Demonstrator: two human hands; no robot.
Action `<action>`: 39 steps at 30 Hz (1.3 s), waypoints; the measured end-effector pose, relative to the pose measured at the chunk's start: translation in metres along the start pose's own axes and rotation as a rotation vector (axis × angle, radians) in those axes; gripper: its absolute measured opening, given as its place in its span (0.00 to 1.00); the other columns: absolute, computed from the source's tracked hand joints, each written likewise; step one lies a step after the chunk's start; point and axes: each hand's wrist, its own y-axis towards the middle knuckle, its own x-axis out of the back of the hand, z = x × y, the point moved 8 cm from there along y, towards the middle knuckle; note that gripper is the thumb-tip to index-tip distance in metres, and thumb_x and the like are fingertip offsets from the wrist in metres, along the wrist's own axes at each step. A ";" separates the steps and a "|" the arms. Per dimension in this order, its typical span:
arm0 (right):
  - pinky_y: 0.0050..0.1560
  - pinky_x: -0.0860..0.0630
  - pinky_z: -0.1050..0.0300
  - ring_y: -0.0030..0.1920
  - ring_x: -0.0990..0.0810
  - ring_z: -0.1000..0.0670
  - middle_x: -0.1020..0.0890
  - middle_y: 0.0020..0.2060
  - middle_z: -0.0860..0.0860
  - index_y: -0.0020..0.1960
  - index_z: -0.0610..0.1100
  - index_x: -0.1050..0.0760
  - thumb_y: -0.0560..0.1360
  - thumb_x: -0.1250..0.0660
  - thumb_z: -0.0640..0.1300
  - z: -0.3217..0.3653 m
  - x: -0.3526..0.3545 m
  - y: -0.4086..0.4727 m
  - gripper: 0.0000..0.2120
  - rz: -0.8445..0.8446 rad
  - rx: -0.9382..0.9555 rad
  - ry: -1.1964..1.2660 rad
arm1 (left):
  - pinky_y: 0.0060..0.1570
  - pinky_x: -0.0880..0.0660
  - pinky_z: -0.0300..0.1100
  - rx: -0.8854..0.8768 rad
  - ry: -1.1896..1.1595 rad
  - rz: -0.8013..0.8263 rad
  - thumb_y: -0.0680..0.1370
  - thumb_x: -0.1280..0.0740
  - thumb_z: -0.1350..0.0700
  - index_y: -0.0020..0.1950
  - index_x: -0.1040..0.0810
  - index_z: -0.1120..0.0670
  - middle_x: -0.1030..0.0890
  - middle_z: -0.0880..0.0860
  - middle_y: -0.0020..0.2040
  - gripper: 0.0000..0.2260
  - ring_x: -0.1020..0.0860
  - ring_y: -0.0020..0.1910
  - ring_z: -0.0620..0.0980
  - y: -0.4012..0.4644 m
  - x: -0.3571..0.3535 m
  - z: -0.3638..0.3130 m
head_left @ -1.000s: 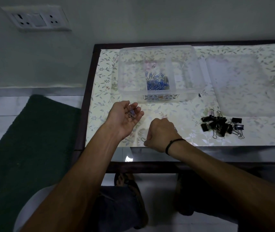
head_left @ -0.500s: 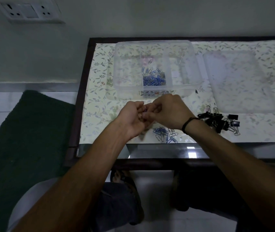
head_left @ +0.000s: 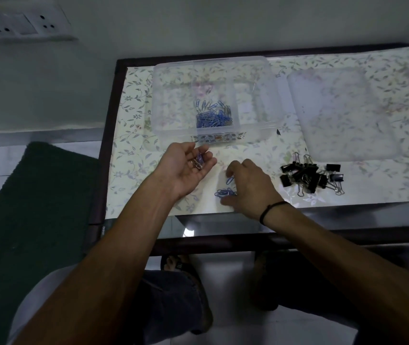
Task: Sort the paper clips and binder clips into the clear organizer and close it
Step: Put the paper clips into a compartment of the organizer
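The clear organizer (head_left: pixel 173 100) stands open at the table's far middle, with blue paper clips (head_left: pixel 213 115) in its middle front compartment. Its clear lid (head_left: pixel 342 115) lies flat to the right. My left hand (head_left: pixel 186 168) is palm up and cupped around a few paper clips, just in front of the organizer. My right hand (head_left: pixel 250 185) reaches down over a small pile of blue paper clips (head_left: pixel 224 192) on the table and pinches one clip between its fingertips. Black binder clips (head_left: pixel 310 178) lie in a heap to the right of that hand.
The table has a floral cover (head_left: pixel 133 145) and a dark wooden frame; its front edge is just under my wrists. A green mat (head_left: pixel 31 207) lies on the floor at left. A wall socket (head_left: pixel 24 26) is at top left. My feet show under the table.
My hands had met in front of the organizer; they have since parted. The right hand dropped back to the loose clip pile, and the left stayed cupped with clips.
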 end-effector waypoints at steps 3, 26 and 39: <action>0.44 0.32 0.58 0.55 0.22 0.44 0.20 0.55 0.45 0.57 0.42 0.23 0.72 0.27 0.45 0.002 0.000 0.001 0.15 0.016 -0.010 -0.020 | 0.55 0.20 0.48 -0.013 -0.005 -0.015 0.83 0.41 0.57 0.50 0.21 0.65 0.21 0.58 0.42 0.13 0.21 0.45 0.52 0.000 0.005 -0.005; 0.38 0.29 0.81 0.38 0.17 0.60 0.14 0.38 0.54 0.48 0.48 0.15 0.68 0.23 0.43 0.020 0.065 0.016 0.09 -0.244 0.021 0.415 | 0.37 0.18 0.43 0.090 0.082 0.111 0.83 0.44 0.60 0.56 0.21 0.62 0.17 0.57 0.39 0.12 0.19 0.35 0.50 -0.011 -0.029 0.024; 0.61 0.22 0.60 0.54 0.17 0.55 0.15 0.55 0.51 0.62 0.45 0.20 0.74 0.28 0.40 0.001 0.097 0.060 0.16 -0.366 -0.128 0.934 | 0.66 0.27 0.47 -0.148 -0.199 0.097 0.84 0.44 0.56 0.62 0.26 0.65 0.25 0.62 0.57 0.15 0.25 0.48 0.55 -0.009 -0.076 -0.053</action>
